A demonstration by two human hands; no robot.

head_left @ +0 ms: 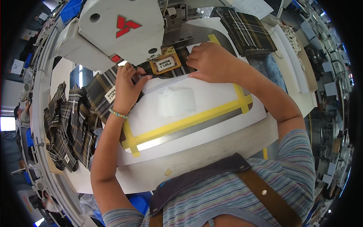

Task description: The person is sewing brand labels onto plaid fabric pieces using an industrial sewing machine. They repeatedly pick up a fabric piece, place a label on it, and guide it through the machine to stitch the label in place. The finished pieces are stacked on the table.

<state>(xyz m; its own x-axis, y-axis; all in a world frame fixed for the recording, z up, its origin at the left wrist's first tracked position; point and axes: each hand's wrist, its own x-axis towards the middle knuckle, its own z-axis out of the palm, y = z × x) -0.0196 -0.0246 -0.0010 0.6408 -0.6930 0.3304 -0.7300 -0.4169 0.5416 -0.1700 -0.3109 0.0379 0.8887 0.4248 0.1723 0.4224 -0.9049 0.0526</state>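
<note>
A dark plaid fabric piece (182, 70) lies under the sewing machine head, its near edge along a white sheet. An orange clamp frame (154, 68) sits on it around a white printed label (165, 64). My left hand (127, 85) is left of the frame, with curled fingers and thumb closed on the fabric's edge. To the frame's right, my right hand (215, 62) bends its fingers onto the fabric, thumb at the near edge. Some left fingertips are hidden. Another plaid piece with a white label (110, 94) lies beside my left wrist.
The white machine head (124, 38) stands close above my left hand. Yellow tape (189, 118) borders the white sheet (151, 109). Loose plaid pieces (68, 125) heap up at the left, and a folded plaid stack (247, 32) lies at the far right. A blue bin (71, 10) stands far left.
</note>
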